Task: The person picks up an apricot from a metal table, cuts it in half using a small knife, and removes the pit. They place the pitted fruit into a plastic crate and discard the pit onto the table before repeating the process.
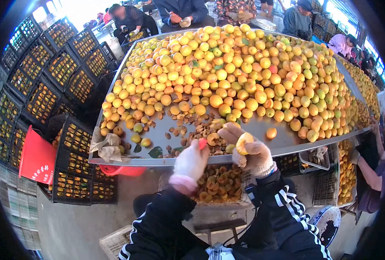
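My left hand (pixel 191 161), in a white glove, is closed around a small red object (pixel 203 143) at the table's near edge; its kind is hard to make out. To its right, my gloved right hand (pixel 255 157) grips an apricot half (pixel 245 144) between thumb and fingers, the cut face partly showing. Loose apricot pits (pixel 201 128) lie scattered on the metal table (pixel 162 138) just beyond both hands. Below the table edge, a crate holds pitted apricot halves (pixel 220 184). A large heap of whole apricots (pixel 227 71) covers most of the tabletop.
Stacked black crates (pixel 40 95) of fruit stand at the left, near a red bucket (pixel 35 156). Crumpled paper (pixel 108 146) lies on the table's left corner. Several people sit around the far side, and a person's arm (pixel 370 173) reaches in at right.
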